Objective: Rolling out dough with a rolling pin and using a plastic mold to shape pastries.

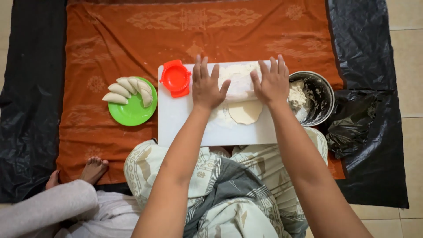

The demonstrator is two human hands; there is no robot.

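Observation:
Both palms press flat on a pale rolling pin [240, 90] that lies across a sheet of dough [245, 110] on a white cutting board [185, 128]. My left hand [207, 83] covers the pin's left end, its fingers spread. My right hand [271, 81] covers the right end, fingers spread too. The dough shows above and below the pin, with loose flour around it.
A red dumpling press [176, 78] sits on the board's upper left corner. A green plate [130, 112] with several folded dumplings lies to the left. A metal bowl [319, 99] of flour stands to the right. Another person's feet [92, 169] rest on the orange cloth [132, 39].

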